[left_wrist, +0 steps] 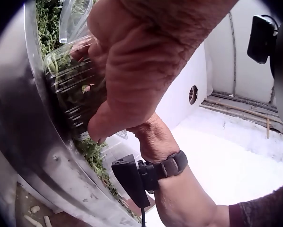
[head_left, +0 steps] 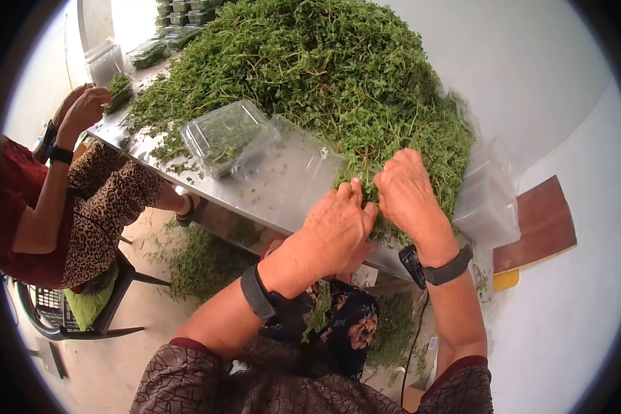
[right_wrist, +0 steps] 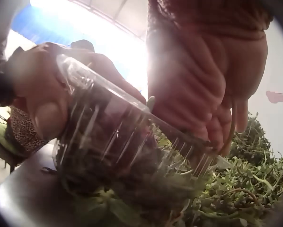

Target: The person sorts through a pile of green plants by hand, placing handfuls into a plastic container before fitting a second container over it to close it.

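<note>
A clear ribbed plastic box (right_wrist: 118,127) with green sprigs inside stands at the table edge. My left hand (head_left: 334,224) grips its near side, the thumb along the outer wall in the left wrist view, where the box (left_wrist: 77,87) shows under the hand (left_wrist: 127,71). Over the box, my right hand (head_left: 410,193) has its fingers curled down at the greens; in the right wrist view the hand (right_wrist: 203,80) has a stem beside its fingers, and whether it pinches any is unclear. In the head view my hands mostly hide the box.
A big heap of greens (head_left: 310,69) covers the table's back. A filled closed box (head_left: 228,134) lies left, beside an open lid (head_left: 290,172). Stacked empty boxes (head_left: 488,200) stand right. Another person (head_left: 38,207) sits at the left; filled boxes (head_left: 186,14) are piled behind.
</note>
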The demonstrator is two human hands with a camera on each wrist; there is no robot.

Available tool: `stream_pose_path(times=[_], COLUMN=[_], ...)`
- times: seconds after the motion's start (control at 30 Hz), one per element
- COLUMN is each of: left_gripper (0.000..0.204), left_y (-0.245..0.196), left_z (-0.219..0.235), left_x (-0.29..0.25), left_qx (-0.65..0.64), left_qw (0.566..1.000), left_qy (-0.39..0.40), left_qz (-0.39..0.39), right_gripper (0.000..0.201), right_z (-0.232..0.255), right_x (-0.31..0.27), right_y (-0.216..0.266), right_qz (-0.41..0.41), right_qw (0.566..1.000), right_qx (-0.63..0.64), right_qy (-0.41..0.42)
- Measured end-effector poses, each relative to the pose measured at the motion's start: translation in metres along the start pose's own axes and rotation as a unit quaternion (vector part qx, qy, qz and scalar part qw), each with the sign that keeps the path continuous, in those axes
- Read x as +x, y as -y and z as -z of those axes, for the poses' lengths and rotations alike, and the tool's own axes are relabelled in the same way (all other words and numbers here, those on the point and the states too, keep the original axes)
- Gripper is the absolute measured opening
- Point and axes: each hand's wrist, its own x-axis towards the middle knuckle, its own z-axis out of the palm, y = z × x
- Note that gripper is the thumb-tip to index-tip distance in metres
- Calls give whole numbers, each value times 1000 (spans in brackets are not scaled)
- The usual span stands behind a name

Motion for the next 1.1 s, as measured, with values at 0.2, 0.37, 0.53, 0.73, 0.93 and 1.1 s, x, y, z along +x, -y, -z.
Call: stream_pose_path(times=[0.2,0.37,0.53,0.73,0.93,1.1], left_gripper=[52,49,48,46,47,51], left_y=[5,3,5,3,1,4], left_z=[-3,-3,0,2,-2,2], left_x=[5,5,6,4,2,4], left_qx=[-19,-24,-23,-43,-26,-19], left_qw=[1000,1000,999,999,1000,999], left_qy=[22,17,36,27,4,25], left_qz=[-6,-5,-10,-5,-17,-14], right_gripper=[4,3,7,9,14,18], right_z=[-8,-17,-22,15,22,4], right_x=[1,-1,-1,-1,7,13], right_y=[-4,-7,-15,-10,-2,0], right_qz=[-5,-65,-145,-283,-41,23], right_qw=[1000,997,988,923,966,993], right_qx=[17,27,46,243,250,119], right_qy=[-21,-20,-27,-98,-55,-8])
